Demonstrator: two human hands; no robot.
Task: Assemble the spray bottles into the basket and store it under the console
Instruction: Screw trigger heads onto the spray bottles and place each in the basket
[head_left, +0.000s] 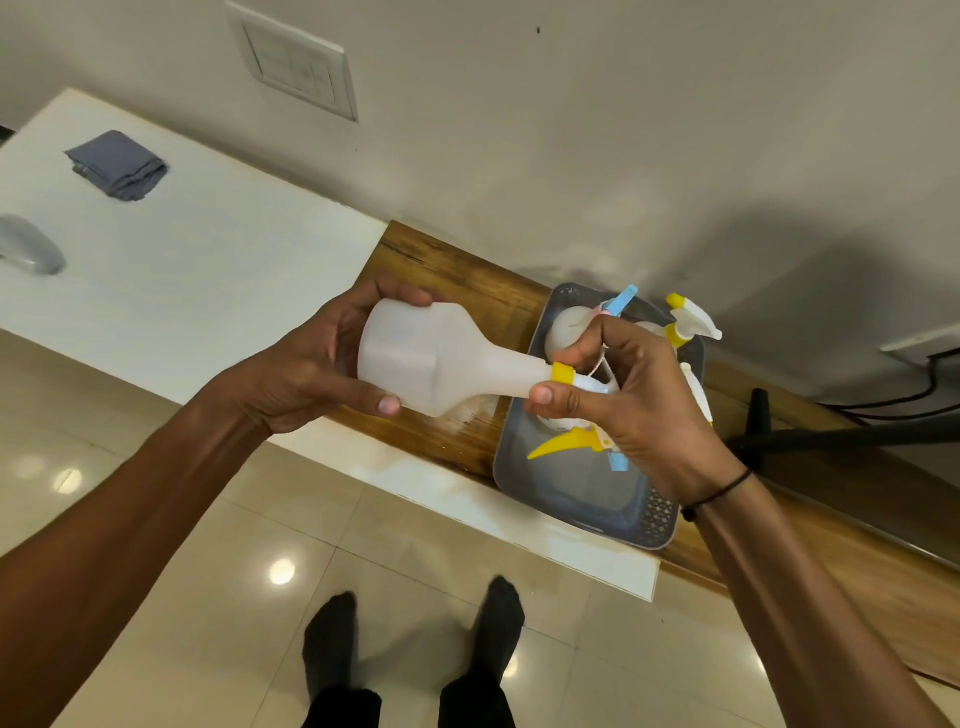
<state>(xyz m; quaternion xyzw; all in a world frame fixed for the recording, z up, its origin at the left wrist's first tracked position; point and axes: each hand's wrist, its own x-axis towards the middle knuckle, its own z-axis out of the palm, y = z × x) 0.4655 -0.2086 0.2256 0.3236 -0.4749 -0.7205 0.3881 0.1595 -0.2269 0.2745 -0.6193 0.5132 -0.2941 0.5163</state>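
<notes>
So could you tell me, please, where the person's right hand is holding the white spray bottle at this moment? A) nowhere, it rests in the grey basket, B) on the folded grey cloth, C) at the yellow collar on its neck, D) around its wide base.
C: the right hand pinches the yellow collar at the neck of the spray bottle, while the left hand holds its wide base.

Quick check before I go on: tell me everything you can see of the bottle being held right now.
The bottle is translucent white plastic, a broad body tapering to a long neck with a yellow collar. It looks empty and lies roughly level in mid-air, neck toward the basket. The left hand grips its body; the right hand holds the spray head at the collar.
</notes>
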